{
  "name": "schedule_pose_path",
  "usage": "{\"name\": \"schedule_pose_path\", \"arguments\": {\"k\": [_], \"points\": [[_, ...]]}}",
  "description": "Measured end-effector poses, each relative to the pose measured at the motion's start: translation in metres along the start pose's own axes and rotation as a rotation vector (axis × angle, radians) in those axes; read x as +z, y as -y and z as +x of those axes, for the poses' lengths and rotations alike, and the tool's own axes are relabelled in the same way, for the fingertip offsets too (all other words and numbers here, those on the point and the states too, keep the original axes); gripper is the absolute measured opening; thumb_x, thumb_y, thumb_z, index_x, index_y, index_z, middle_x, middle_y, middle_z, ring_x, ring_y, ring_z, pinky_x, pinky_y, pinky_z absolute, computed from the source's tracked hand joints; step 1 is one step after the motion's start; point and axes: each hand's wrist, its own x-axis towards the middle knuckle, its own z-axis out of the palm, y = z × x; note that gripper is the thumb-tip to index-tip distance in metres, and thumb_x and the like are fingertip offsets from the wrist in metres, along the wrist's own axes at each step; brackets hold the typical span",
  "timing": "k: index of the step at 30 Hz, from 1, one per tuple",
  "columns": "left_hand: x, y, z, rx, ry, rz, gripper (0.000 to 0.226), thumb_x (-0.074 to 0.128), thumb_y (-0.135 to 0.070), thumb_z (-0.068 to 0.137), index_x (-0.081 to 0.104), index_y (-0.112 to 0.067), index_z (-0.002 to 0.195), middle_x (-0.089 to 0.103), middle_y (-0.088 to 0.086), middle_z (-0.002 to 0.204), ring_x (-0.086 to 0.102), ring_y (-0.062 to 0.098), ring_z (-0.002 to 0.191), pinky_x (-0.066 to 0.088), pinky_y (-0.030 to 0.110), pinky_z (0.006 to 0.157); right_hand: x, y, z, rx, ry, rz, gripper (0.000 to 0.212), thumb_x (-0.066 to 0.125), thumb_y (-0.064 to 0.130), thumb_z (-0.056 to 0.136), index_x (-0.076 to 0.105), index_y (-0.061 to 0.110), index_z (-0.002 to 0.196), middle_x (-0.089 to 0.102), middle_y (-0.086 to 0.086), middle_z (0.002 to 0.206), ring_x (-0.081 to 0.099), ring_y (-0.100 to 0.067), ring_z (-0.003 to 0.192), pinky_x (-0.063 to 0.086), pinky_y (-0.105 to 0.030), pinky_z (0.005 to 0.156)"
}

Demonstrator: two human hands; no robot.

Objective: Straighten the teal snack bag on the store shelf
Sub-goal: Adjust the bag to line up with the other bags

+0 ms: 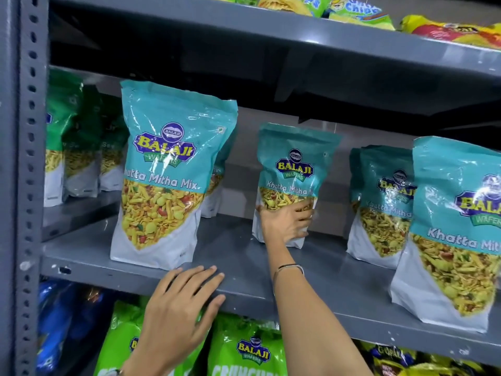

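Observation:
A teal snack bag (294, 169) stands upright deep on the grey metal shelf (244, 270), near the middle. My right hand (287, 222) reaches in and is pressed against its lower front, fingers wrapped on the bag's bottom half. My left hand (181, 302) rests on the shelf's front edge, fingers spread and holding nothing, just below a larger-looking teal bag (165, 172) that stands at the front left.
More teal bags (458, 232) stand at the right, one close to the front edge. Green bags (73, 137) fill the left compartment. A perforated steel upright (29, 158) runs down the left. Green and blue packets (244, 348) sit on the shelf below, yellow ones above.

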Motion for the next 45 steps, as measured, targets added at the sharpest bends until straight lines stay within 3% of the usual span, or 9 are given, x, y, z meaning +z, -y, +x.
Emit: {"name": "schedule_pose_path", "arguments": {"k": [13,19,26,30,45], "points": [[-0.003,0.000,0.000,0.022,0.016,0.005,0.040,0.040,-0.039,0.099,0.072,-0.016,0.108,0.070,0.000,0.110,0.062,0.018,0.101,0.039,0.034,0.094,-0.017,-0.003,-0.007,-0.014,0.027,0.022,0.124,0.087,0.050,0.055,0.017,0.003,0.146,0.033,-0.023,0.144,0.037,-0.040,0.132,0.040,-0.054,0.101],[-0.006,-0.002,0.000,0.006,-0.001,-0.014,0.041,0.039,-0.038,0.099,0.073,-0.015,0.106,0.070,0.001,0.108,0.064,0.020,0.098,0.040,0.035,0.093,-0.043,-0.007,-0.036,-0.052,-0.013,0.029,0.122,0.087,0.052,0.053,0.021,0.004,0.143,0.038,-0.021,0.139,0.043,-0.039,0.124,0.044,-0.051,0.097],[-0.010,-0.002,0.002,-0.006,0.032,-0.038,0.038,0.045,-0.037,0.095,0.072,-0.013,0.105,0.071,0.004,0.106,0.064,0.023,0.097,0.041,0.038,0.089,-0.084,-0.008,-0.081,-0.068,-0.034,0.014,0.124,0.083,0.056,0.057,0.015,0.005,0.147,0.032,-0.019,0.144,0.036,-0.038,0.130,0.042,-0.053,0.100],[-0.008,-0.003,0.001,-0.032,0.047,-0.058,0.044,0.038,-0.038,0.098,0.072,-0.011,0.104,0.071,0.005,0.105,0.064,0.024,0.096,0.041,0.039,0.089,-0.104,-0.009,-0.103,-0.074,-0.056,-0.036,0.125,0.082,0.061,0.055,0.016,0.006,0.146,0.036,-0.018,0.141,0.039,-0.037,0.127,0.045,-0.050,0.095],[-0.007,0.000,0.001,-0.038,0.062,-0.069,0.043,0.039,-0.038,0.095,0.071,-0.011,0.104,0.071,0.007,0.106,0.064,0.026,0.097,0.040,0.042,0.089,-0.138,0.000,-0.132,-0.048,-0.006,-0.100,0.129,0.079,0.065,0.057,0.010,0.007,0.149,0.032,-0.018,0.144,0.037,-0.037,0.130,0.043,-0.049,0.096]]}}
